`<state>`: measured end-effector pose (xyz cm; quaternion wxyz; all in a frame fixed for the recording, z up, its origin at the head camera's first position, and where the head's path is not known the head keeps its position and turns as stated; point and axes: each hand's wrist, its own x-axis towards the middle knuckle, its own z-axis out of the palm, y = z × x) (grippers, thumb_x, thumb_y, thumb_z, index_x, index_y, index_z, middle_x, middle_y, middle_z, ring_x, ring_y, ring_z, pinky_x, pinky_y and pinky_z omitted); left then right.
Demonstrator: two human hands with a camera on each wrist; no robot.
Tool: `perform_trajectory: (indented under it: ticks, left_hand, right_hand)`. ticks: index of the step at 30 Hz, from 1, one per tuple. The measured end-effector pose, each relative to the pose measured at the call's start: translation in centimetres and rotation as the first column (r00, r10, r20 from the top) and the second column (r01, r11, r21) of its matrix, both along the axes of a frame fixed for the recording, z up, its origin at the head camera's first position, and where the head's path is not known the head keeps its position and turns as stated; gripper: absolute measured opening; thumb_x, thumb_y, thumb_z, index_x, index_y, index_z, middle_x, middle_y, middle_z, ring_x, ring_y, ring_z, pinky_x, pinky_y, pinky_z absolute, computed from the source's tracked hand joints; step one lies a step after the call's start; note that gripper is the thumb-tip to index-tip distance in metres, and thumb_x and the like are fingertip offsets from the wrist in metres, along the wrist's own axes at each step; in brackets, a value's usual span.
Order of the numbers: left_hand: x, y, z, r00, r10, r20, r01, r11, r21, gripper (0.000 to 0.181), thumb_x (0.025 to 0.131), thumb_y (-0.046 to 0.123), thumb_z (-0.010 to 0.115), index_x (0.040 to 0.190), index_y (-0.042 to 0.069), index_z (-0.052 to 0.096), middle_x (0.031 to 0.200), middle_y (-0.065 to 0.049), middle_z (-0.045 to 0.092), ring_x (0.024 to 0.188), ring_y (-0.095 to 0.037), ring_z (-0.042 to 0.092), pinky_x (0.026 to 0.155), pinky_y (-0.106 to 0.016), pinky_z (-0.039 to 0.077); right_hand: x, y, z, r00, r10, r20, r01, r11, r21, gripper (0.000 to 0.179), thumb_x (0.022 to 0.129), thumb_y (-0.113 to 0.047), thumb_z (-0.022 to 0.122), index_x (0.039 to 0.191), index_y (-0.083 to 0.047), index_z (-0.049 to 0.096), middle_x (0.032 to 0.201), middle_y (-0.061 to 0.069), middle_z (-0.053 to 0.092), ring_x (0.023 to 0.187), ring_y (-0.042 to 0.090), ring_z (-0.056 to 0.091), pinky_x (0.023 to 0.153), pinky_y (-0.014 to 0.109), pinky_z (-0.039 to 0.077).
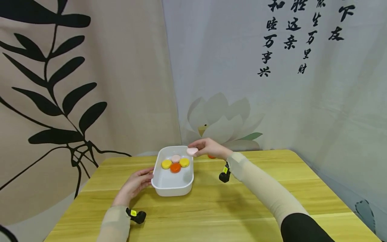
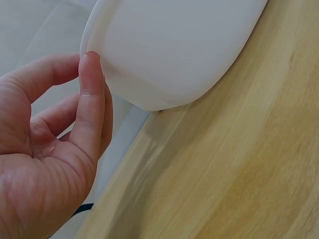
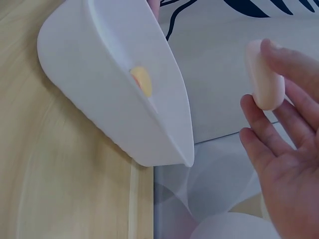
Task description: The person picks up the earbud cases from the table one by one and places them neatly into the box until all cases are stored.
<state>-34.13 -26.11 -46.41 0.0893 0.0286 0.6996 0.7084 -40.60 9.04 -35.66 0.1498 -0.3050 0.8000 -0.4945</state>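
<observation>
A white rectangular plastic tub [image 1: 172, 191] with rounded corners sits on the table. Inside its far half lie two yellow rounded discs [image 1: 166, 164], an orange one [image 1: 175, 168] and a pale pink one [image 1: 176, 158]. My left hand [image 1: 137, 183] holds the tub's left rim; in the left wrist view the fingertips [image 2: 90, 64] pinch the edge of the tub [image 2: 164, 50]. Over the far right corner, my right hand [image 1: 208, 148] pinches another pale pink disc [image 1: 191, 152] between thumb and fingers. The right wrist view shows this pink disc [image 3: 265, 77] edge-on, apart from the tub.
An orange item [image 1: 211, 156], partly hidden behind my right hand, lies near the far edge of the wooden table [image 1: 229, 201]. Behind the table hangs a printed cloth [image 1: 136, 84] with leaves, a lotus and characters. Black wrist cameras [image 1: 224, 175] are strapped to both wrists.
</observation>
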Motion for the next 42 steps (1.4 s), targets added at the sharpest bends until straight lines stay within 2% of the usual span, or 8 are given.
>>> perform_trajectory:
  ticks: [8,16,24,32,42]
  left_hand:
    - [0.1,0.0,0.2,1.0,0.001,0.0,-0.001,1.0,0.013,0.053,0.097,0.005,0.057,0.144,-0.009,0.036,0.125,-0.022,0.057,0.087,-0.017,0.064,0.076,-0.025,0.055]
    - [0.0,-0.1,0.1,1.0,0.005,0.001,-0.005,1.0,-0.005,0.052,0.098,0.004,0.055,0.144,-0.01,0.036,0.127,-0.026,0.054,0.088,-0.018,0.064,0.077,-0.025,0.055]
    - [0.0,0.0,0.2,1.0,0.003,0.002,-0.003,1.0,0.018,0.053,0.096,0.002,0.057,0.143,-0.01,0.036,0.122,-0.026,0.056,0.086,-0.018,0.064,0.075,-0.024,0.055]
    - [0.1,0.1,0.0,1.0,0.003,0.0,-0.003,1.0,0.03,0.053,0.096,0.002,0.057,0.143,-0.01,0.036,0.116,-0.02,0.06,0.083,-0.015,0.064,0.074,-0.024,0.055]
    - [0.0,0.1,-0.1,1.0,0.018,0.006,-0.019,1.0,0.02,0.052,0.096,0.001,0.056,0.144,-0.009,0.037,0.123,-0.025,0.056,0.083,-0.015,0.064,0.075,-0.024,0.055]
  right_hand:
    - [-0.5,-0.9,0.4,0.999,-0.016,-0.027,0.017,1.0,0.025,0.045,0.085,-0.011,0.074,0.129,-0.01,0.063,0.122,0.004,0.065,0.108,0.018,0.061,0.092,0.032,0.05]
    - [-0.7,-1.5,1.0,0.999,-0.028,-0.045,0.03,0.998,0.05,0.044,0.086,-0.013,0.074,0.128,-0.012,0.064,0.121,0.002,0.066,0.107,0.016,0.061,0.091,0.032,0.051]
    - [-1.2,-2.1,1.0,0.998,-0.031,-0.046,0.033,0.998,0.045,0.043,0.085,-0.012,0.075,0.127,-0.014,0.065,0.121,0.0,0.066,0.11,0.015,0.06,0.093,0.032,0.05]
    - [-1.6,-2.8,0.7,0.999,-0.037,-0.038,0.04,0.997,0.071,0.043,0.084,-0.019,0.077,0.125,-0.02,0.067,0.119,-0.004,0.066,0.109,0.014,0.06,0.092,0.032,0.05]
    - [-1.5,-3.8,1.2,0.999,-0.025,-0.042,0.028,0.997,0.067,0.042,0.085,-0.017,0.076,0.126,-0.017,0.066,0.121,-0.003,0.065,0.112,0.015,0.058,0.096,0.032,0.048]
